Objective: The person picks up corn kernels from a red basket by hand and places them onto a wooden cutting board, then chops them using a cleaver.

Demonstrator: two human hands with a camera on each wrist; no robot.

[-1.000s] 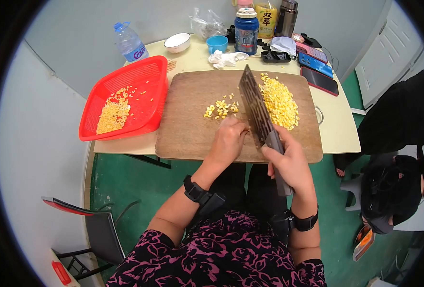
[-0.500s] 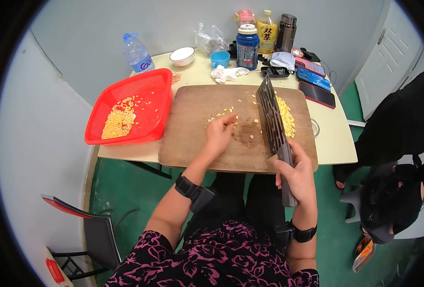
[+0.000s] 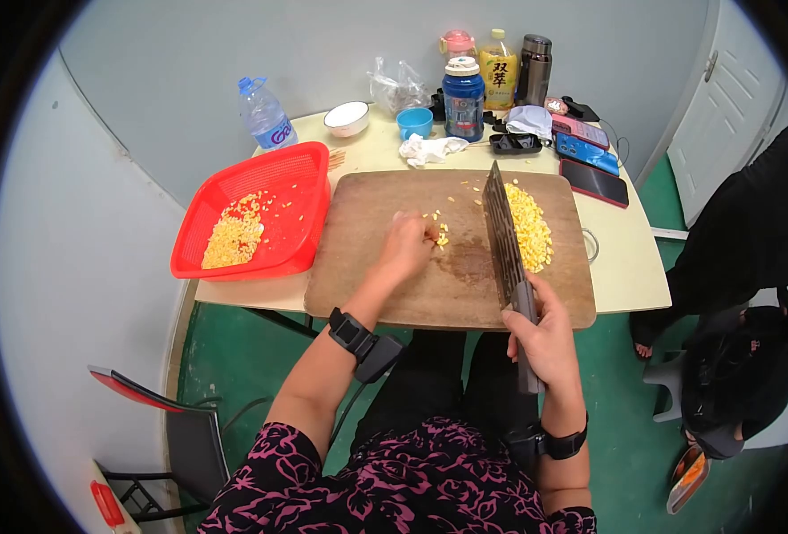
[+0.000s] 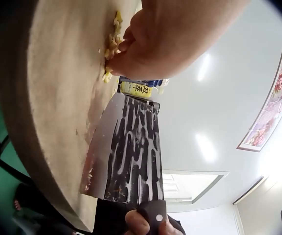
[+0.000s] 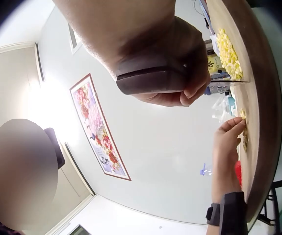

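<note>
The right hand (image 3: 545,343) grips the dark handle of a cleaver (image 3: 503,236), whose blade stands on edge on the wooden board (image 3: 358,285). Right of the blade lies a heap of yellow corn kernels (image 3: 529,233). The left hand (image 3: 406,245) is low over the board, left of the cleaver, its curled fingers touching a small group of kernels (image 3: 443,235). In the left wrist view those fingertips are down among kernels (image 4: 106,77); whether they pinch one is hidden. The right wrist view shows the right hand (image 5: 192,63) closed round the handle (image 5: 153,73).
A red basket (image 3: 309,209) with chopped yellow bits (image 3: 234,238) stands left of the board. Behind are a water bottle (image 3: 267,116), a white bowl (image 3: 347,119), a blue cup (image 3: 414,123), tissue, bottles and phones (image 3: 594,182). Another person (image 3: 741,222) is at the right.
The cleaver has moved right, from beside the left hand to the edge of the heap. The left hand has shifted left to the small group of kernels, and its fingers have curled in.
</note>
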